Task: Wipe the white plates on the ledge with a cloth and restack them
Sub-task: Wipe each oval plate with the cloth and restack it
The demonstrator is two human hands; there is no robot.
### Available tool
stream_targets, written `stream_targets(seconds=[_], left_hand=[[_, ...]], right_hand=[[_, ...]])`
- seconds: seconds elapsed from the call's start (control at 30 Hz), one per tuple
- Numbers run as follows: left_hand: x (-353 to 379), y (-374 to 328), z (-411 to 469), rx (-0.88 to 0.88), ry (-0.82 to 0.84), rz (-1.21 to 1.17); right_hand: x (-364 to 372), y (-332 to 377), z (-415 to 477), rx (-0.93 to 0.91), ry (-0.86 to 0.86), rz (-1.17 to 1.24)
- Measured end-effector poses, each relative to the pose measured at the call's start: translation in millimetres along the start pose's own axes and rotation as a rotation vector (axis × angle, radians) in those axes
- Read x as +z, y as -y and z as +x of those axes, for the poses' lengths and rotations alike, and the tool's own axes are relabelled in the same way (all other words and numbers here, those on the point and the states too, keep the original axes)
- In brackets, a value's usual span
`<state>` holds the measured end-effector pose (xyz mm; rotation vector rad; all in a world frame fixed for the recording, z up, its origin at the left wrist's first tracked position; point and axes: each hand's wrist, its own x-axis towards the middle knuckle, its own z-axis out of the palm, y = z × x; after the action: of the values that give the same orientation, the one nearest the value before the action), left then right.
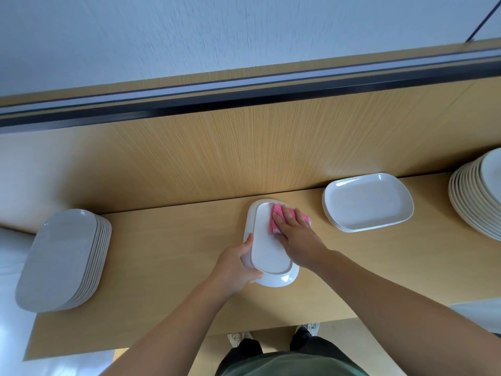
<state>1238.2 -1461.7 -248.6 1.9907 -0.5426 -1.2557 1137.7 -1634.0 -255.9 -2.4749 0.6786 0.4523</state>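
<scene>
Wooden ledge [162,253], oval plate [267,253] beneath pink cloth [277,209], right hand [295,237]

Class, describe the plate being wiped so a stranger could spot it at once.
On the pale wooden ledge, look between the stack of white oval plates at the left and the low stack of white rectangular plates. The single white oval plate there is the only unstacked one: the left hand grips it, the right hand presses a pink cloth on it.
</scene>
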Motion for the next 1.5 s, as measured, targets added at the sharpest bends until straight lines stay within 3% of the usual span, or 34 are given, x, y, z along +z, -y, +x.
stream_targets(seconds=[0.27, 0.87, 1.5], left_hand=[[0, 4, 3, -0.013, -0.018, 0.022], [-5, 0, 2, 0.032, -0.026, 0.023], [-6, -18, -6, 0.032, -0.024, 0.041]], right_hand=[[-12, 10, 14, -0.076, 0.006, -0.131], [11, -7, -21, -0.496, 0.055, -0.226], [24, -33, -51, -0.599, 0.047, -0.119]])
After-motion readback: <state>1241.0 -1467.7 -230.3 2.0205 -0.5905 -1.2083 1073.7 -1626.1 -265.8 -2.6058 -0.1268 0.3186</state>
